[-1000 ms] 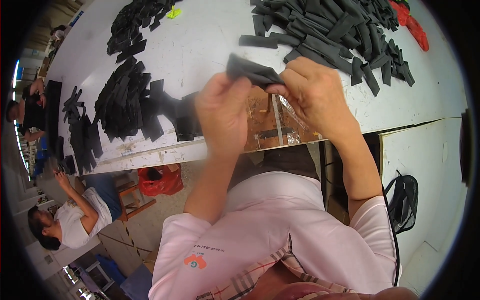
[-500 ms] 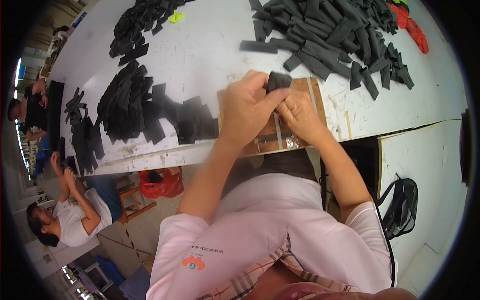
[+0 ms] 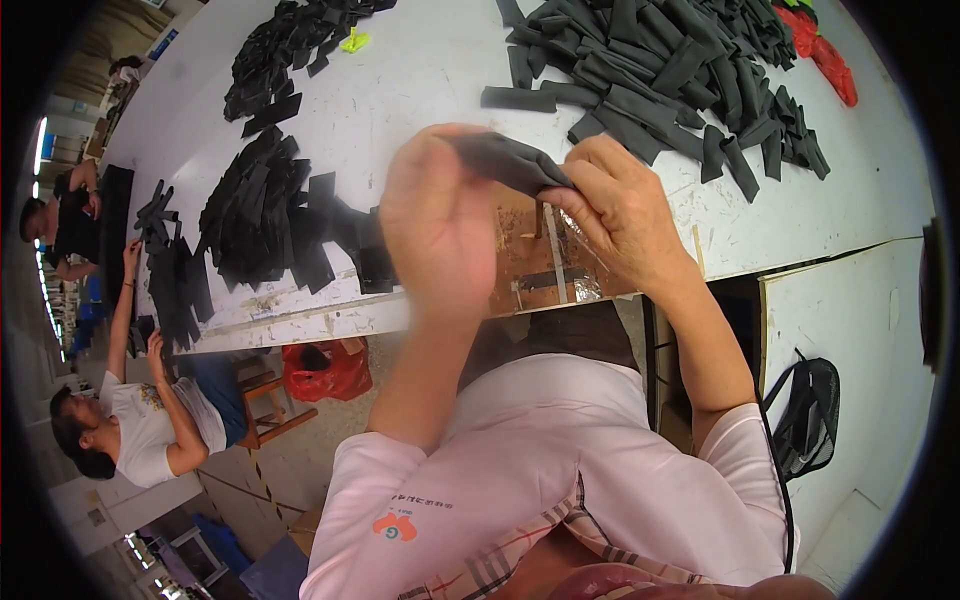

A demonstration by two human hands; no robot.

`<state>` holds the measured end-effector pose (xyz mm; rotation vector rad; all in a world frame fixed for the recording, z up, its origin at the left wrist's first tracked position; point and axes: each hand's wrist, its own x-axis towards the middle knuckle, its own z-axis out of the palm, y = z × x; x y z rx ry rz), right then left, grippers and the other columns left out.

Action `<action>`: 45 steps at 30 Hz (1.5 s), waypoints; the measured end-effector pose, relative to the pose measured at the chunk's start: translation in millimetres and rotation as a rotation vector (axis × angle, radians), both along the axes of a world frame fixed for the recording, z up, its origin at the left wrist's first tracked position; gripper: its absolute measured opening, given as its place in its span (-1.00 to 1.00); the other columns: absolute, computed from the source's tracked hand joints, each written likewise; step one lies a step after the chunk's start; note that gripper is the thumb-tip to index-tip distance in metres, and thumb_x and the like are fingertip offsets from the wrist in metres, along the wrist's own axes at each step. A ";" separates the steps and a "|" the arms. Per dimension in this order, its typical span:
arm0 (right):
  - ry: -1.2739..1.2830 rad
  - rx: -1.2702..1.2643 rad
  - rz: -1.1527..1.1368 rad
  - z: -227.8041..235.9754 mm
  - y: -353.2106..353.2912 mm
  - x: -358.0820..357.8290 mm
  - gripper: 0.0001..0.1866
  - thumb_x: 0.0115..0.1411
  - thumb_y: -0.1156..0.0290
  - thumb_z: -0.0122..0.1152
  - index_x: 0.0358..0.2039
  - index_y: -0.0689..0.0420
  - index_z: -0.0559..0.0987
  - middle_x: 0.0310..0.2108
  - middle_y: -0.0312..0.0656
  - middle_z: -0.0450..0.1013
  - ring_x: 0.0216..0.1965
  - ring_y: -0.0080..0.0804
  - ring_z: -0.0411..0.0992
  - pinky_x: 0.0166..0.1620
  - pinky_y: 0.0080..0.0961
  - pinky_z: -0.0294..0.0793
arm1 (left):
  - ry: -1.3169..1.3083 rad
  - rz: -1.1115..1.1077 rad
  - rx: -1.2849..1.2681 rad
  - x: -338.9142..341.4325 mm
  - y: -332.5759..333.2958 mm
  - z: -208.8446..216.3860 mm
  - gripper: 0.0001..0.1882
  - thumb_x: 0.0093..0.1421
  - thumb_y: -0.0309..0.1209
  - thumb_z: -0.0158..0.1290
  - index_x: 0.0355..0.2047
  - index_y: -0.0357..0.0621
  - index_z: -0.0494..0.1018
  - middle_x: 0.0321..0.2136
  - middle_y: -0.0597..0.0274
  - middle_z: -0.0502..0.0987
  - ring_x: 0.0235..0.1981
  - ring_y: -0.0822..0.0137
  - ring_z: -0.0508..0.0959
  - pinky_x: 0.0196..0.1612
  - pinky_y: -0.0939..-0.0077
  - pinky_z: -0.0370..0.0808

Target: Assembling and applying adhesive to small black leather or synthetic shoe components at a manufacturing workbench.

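Observation:
A dark grey fabric strip (image 3: 510, 163) stretches between my two hands above a brown wooden board (image 3: 525, 290). My right hand (image 3: 625, 215) pinches its right end between thumb and fingers. At its left end is my left hand (image 3: 437, 225), smeared by motion, with its upper fingers closed around the fabric; the exact grip is partly hidden. Left of that hand, several flat black fabric pieces (image 3: 362, 240) lie along the table's front edge. Beyond my right hand spreads a big heap of dark grey fabric strips (image 3: 665, 65).
More black pieces lie in a near-left pile (image 3: 255, 210) and a far-left pile (image 3: 290, 55) on the white table (image 3: 420, 70). A red plastic bag (image 3: 325, 368) stands beside a wooden stool (image 3: 265, 410). Two other people are at the left; a black bag (image 3: 808, 415) is at the right.
My hands have moved apart, the left one leftward and the right one slightly rightward. The strip, bunched before, now spans between them. The seated person at the left has stretched an arm toward the table.

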<state>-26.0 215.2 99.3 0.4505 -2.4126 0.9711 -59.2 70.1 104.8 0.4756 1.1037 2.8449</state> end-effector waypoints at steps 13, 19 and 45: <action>-0.123 0.133 -0.041 -16.9 -5.1 7.0 -0.79 -0.07 0.32 0.12 -0.48 0.19 0.44 -0.64 -0.16 0.30 -0.54 -0.22 0.32 -0.49 -0.38 0.29 | 0.116 -0.086 -0.377 -3.0 -5.2 -5.7 -0.81 0.08 -0.48 -0.06 -0.32 -0.36 0.37 -0.38 0.05 0.45 -0.32 0.39 0.43 -0.15 0.52 0.31; 0.094 0.150 -0.144 -3.9 -7.7 5.6 -0.74 -0.17 0.29 0.21 -0.48 0.17 0.45 -0.66 -0.24 0.25 -0.59 -0.30 0.29 -0.56 -0.45 0.27 | 0.197 0.066 -0.371 0.9 -0.7 -1.4 -0.86 0.04 -0.53 -0.02 -0.40 -0.38 0.39 -0.42 0.08 0.46 -0.41 0.44 0.43 -0.25 0.62 0.34; -0.200 -0.046 0.064 -34.4 -4.8 4.0 -0.79 0.13 0.42 -0.15 -0.50 0.33 0.33 -0.61 -0.06 0.24 -0.59 -0.28 0.19 -0.48 -0.48 0.17 | 0.173 0.049 -0.632 6.7 -0.8 16.1 -0.90 -0.08 -0.54 0.02 -0.52 -0.34 0.44 -0.59 0.20 0.47 -0.54 0.55 0.42 -0.46 0.69 0.35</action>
